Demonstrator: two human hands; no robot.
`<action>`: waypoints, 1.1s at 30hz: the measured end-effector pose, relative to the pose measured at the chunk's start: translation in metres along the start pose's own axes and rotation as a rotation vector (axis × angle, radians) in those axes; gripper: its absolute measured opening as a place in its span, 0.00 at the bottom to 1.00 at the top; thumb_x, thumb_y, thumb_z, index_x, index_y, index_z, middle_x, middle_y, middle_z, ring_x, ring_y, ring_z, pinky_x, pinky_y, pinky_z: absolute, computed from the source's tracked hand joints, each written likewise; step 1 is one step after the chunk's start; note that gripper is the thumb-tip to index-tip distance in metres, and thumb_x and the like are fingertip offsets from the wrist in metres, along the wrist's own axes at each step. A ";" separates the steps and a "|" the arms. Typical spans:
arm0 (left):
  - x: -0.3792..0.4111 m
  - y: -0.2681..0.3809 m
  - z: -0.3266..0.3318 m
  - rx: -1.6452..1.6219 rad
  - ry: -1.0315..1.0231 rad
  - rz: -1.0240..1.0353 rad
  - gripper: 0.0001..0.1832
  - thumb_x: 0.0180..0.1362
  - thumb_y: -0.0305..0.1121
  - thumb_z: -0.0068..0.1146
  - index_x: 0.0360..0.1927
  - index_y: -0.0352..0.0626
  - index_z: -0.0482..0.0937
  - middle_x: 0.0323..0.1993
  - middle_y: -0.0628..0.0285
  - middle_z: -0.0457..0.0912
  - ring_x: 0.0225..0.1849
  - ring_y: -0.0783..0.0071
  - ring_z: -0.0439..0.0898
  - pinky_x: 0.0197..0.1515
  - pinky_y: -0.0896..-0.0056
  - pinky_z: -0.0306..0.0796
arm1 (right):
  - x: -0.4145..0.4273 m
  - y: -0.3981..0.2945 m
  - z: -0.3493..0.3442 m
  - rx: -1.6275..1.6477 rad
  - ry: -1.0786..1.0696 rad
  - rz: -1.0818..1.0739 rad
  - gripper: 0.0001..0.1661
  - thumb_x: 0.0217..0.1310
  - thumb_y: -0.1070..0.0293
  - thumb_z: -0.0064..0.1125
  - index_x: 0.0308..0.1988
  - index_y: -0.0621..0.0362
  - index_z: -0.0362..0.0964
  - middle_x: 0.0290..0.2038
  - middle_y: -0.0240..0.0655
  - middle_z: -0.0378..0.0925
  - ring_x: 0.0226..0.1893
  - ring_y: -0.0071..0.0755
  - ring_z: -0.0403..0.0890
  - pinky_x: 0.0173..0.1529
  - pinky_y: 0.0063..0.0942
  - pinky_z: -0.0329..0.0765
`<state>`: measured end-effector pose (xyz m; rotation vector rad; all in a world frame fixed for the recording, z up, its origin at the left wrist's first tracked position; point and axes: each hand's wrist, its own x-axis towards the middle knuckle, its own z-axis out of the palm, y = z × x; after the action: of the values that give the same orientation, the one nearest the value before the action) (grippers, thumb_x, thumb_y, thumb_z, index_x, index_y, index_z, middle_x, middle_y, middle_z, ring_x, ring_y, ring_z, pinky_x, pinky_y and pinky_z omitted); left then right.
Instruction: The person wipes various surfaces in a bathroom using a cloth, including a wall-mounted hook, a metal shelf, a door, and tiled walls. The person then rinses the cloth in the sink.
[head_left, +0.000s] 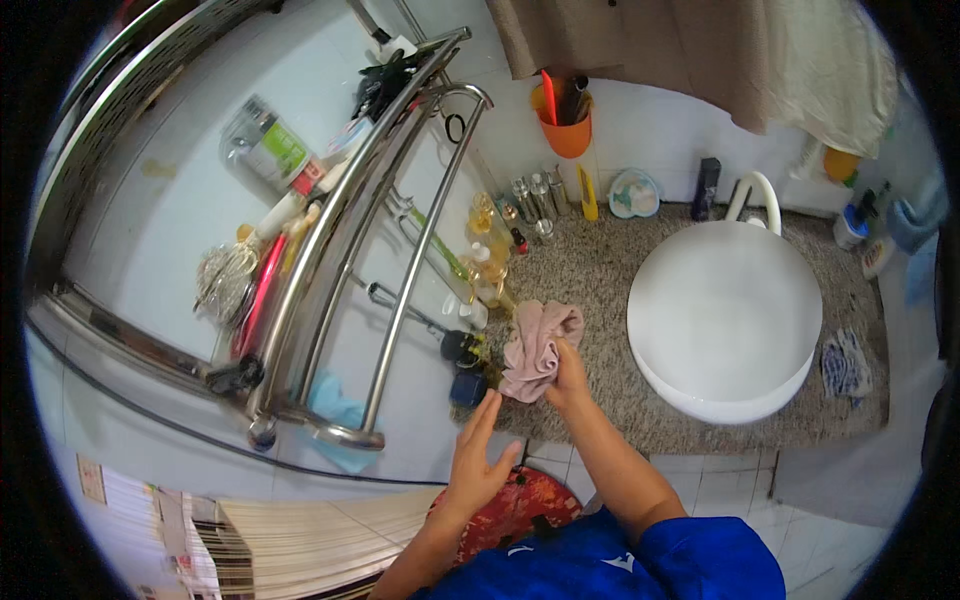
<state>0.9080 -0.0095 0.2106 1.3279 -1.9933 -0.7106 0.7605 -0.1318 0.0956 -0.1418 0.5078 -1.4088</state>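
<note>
My right hand (570, 376) grips a crumpled pink cloth (534, 349) over the stone-look counter (592, 281). To its left, my left hand (481, 444) is raised with fingers extended and thumb apart, holding nothing. Its fingertips come near the lower left edge of the cloth; whether they touch is unclear. A dark blue jar or box (468, 388) stands close to those fingertips. Beyond the cloth are several yellowish glass bottles (489, 259). The round white washbasin (726, 319) lies right of my right hand.
A steel towel rack (397, 322) reaches out on the left. Along the back stand a yellow utility knife (586, 193), a heart-shaped soap dish (634, 193), a dark bottle (705, 189) and the faucet (762, 196). A checked cloth (845, 365) lies right of the basin. An orange cup (566, 131) hangs on the wall.
</note>
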 end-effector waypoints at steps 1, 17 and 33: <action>0.031 0.005 0.008 0.009 0.060 -0.012 0.35 0.56 0.31 0.58 0.67 0.34 0.59 0.67 0.44 0.61 0.68 0.50 0.61 0.68 0.59 0.55 | 0.015 -0.013 0.014 0.024 -0.001 0.039 0.23 0.65 0.61 0.49 0.56 0.63 0.66 0.49 0.40 0.77 0.48 0.39 0.80 0.54 0.38 0.78; 0.324 -0.065 -0.006 -0.122 0.725 -0.217 0.30 0.68 0.36 0.48 0.70 0.37 0.56 0.68 0.53 0.61 0.68 0.62 0.60 0.69 0.65 0.51 | 0.322 -0.007 0.199 -0.224 -0.250 -0.269 0.23 0.68 0.67 0.46 0.60 0.56 0.57 0.41 0.32 0.72 0.39 0.26 0.76 0.40 0.25 0.77; 0.345 -0.066 -0.016 -0.273 0.686 -0.357 0.33 0.68 0.35 0.45 0.72 0.36 0.48 0.73 0.53 0.48 0.73 0.62 0.51 0.72 0.65 0.45 | 0.359 0.023 0.182 -0.942 -0.113 -0.828 0.38 0.49 0.75 0.56 0.62 0.61 0.56 0.66 0.53 0.54 0.66 0.55 0.58 0.66 0.41 0.60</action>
<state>0.8581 -0.3560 0.2445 1.5116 -1.0959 -0.5531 0.8846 -0.5108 0.1560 -1.3017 1.0602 -1.8210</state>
